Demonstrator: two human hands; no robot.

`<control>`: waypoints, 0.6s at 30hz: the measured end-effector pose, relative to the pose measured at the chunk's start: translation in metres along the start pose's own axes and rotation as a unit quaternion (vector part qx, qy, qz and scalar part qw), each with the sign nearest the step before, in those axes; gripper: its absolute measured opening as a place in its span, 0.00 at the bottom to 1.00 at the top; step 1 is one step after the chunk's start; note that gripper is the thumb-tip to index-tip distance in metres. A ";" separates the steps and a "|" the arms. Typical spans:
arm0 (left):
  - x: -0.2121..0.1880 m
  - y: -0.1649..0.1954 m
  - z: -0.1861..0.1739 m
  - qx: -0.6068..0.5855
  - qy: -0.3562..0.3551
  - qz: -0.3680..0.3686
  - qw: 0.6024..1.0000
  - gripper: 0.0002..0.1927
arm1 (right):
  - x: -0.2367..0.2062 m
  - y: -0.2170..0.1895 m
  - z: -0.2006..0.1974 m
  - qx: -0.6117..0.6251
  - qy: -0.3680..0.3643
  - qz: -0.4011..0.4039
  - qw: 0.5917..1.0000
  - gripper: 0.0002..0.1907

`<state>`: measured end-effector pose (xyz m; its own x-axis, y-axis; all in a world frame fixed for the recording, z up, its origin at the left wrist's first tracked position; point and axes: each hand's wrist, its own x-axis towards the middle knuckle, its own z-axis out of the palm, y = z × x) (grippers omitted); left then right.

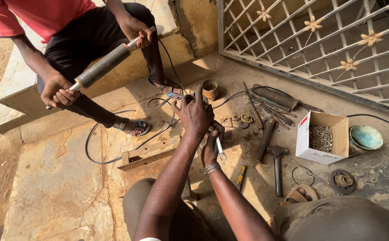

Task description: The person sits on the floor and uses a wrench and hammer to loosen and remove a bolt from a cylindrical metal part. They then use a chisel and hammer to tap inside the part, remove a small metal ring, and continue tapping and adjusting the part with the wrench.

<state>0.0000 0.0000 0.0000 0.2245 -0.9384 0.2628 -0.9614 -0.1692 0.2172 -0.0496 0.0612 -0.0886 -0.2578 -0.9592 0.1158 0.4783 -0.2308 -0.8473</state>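
Wrench (220, 149): small, silvery, ring end toward the wearer. Held in the right hand (210, 147), fingers curled round its shank, at the middle of the concrete floor (56, 187), just beyond the wearer's knees. The shank points down and toward the wearer, so the far end probably sits on a fastener; that end is hidden behind the hand.

Left hand (195, 114): closed over a dark part directly beyond the right hand, knuckles up. What it grips is mostly covered; it looks pressed down, as if to steady the piece while the wrench works. A black cable (114, 158) loops from this spot across the floor to the left.

Close by: a wooden block (147, 154) lies just left of the hands. A yellow-handled tool (241, 175) lies just right of the right forearm. Further right, a hammer (277, 167), head away from the wearer, and a dark cylinder (266, 139) beside it. Loose washers and rings (243, 119) and a bundle of rods (272, 109) lie beyond, near a small woven cup (211, 89).

Toward the floor's right edge: an open white carton (321, 138) of bolts, flap up, within reach; a bluish dish (366, 137) touching its far side.

Co-worker, seated on the step (16, 85) at the far left: both hands hold a long metal tube (103, 66) slantwise across the knees.
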 end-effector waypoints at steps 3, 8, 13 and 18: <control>0.005 0.010 0.002 0.012 0.027 0.020 0.999 0.43 | 0.012 -0.001 -0.010 -0.044 0.004 -0.041 0.998 0.29; 0.009 0.016 0.017 -0.024 0.058 0.042 0.997 0.44 | 0.024 0.009 -0.027 -0.094 -0.006 -0.063 0.994 0.29; 0.003 0.013 0.034 -0.080 0.067 0.035 0.994 0.47 | 0.033 0.019 -0.038 -0.048 0.001 -0.074 0.996 0.27; 0.006 0.013 0.046 -0.089 0.139 0.068 0.984 0.49 | 0.037 0.023 -0.038 -0.042 0.007 -0.087 0.995 0.27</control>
<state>-0.0187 -0.0222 -0.0388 0.1541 -0.8260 0.5422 -0.9482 0.0308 0.3163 -0.0796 0.0262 -0.1236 -0.3425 -0.9036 0.2571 0.3542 -0.3777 -0.8555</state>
